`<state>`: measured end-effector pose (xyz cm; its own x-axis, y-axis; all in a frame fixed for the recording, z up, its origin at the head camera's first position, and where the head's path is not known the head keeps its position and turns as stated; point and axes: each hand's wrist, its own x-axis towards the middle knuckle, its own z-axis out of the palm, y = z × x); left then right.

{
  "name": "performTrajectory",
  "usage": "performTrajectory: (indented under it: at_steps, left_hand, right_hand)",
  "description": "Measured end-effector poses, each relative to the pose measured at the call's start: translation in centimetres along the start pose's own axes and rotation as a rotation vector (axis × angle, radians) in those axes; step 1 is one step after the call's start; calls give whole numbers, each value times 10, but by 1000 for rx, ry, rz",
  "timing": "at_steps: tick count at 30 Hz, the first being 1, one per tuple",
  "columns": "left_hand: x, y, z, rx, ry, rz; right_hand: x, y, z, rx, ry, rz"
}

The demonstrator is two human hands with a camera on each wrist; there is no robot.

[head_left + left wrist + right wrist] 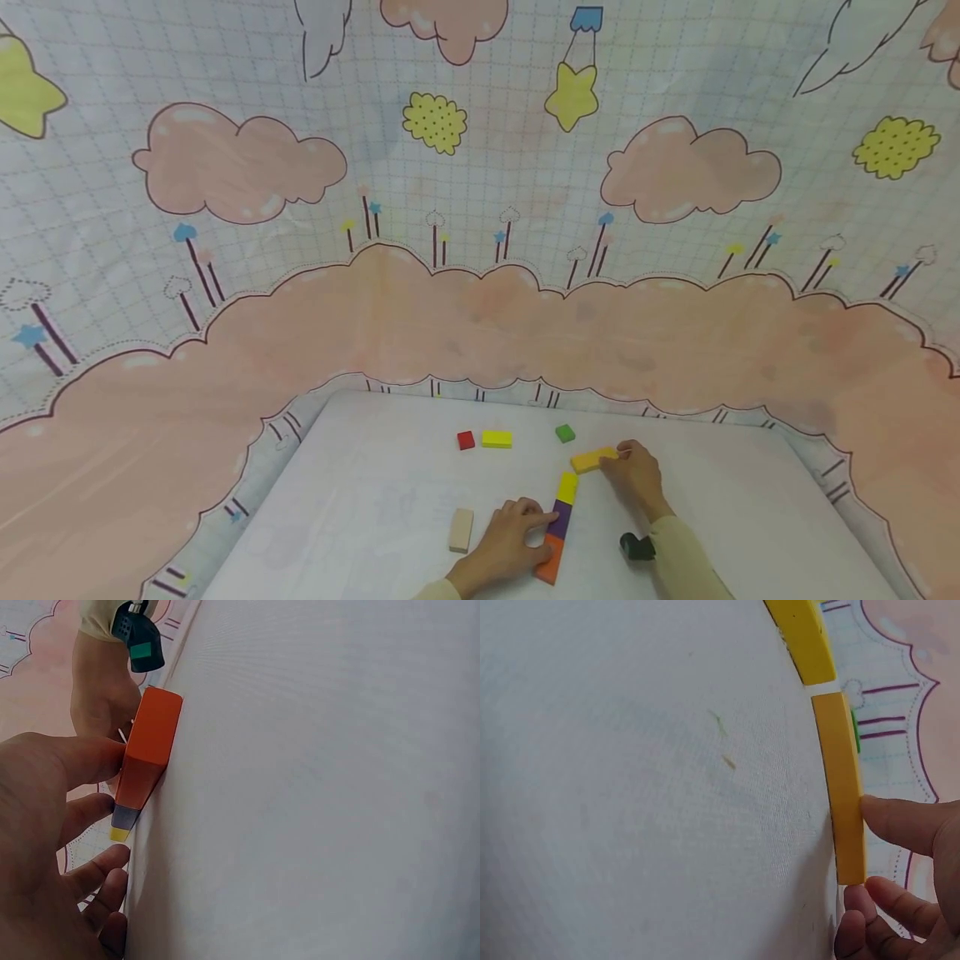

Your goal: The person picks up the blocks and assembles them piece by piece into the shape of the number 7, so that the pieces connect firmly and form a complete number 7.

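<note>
In the head view, an orange block [551, 560], a purple block [559, 520] and a yellow block [567, 488] lie end to end in a slanting row. My left hand [504, 540] touches the row from its left side, thumb at the orange block and index finger at the purple one. Beyond the row's far end lies a long amber block [592, 460], angled to the right. My right hand [636, 477] pinches the right end of it between thumb and fingers. Seen from the right wrist, the thumb rests against the amber block [840, 787] and the fingertips sit at its end.
Farther back on the white tabletop [345, 483] are a red block [466, 440], a long yellow block [497, 439] and a green block [565, 433]. A plain wooden block [461, 530] lies left of my left hand. Behind rises a cloud-patterned cloth [480, 325].
</note>
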<state>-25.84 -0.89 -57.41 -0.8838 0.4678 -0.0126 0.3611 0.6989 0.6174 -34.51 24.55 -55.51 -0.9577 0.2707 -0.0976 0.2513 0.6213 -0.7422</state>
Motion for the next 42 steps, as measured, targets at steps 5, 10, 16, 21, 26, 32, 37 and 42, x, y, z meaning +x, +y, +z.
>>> performTrajectory:
  at_steps: [5,10,16,21,26,32,37,42]
  left_hand:
    - [1,-2,2,9,4,5]
    - [2,-3,3,16,3,2]
    - [2,-4,3,11,2,4]
    - [1,-4,2,5,5,16]
    - [2,-4,2,3,-1,10]
    - [3,-4,2,0,-7,3]
    - [3,-4,2,0,-5,7]
    - [2,-3,1,0,-3,11]
  right_hand:
    - [-2,-2,2,-14,-1,28]
    - [-2,-4,5,-31,-5,31]
    - [2,-4,7,-5,-11,4]
    - [7,-5,10,26,-30,13]
    - [10,-6,11,25,-44,5]
    - [12,-7,11,42,-55,-24]
    - [12,-6,12,29,-53,-59]
    - [10,-6,12,-28,-78,-100]
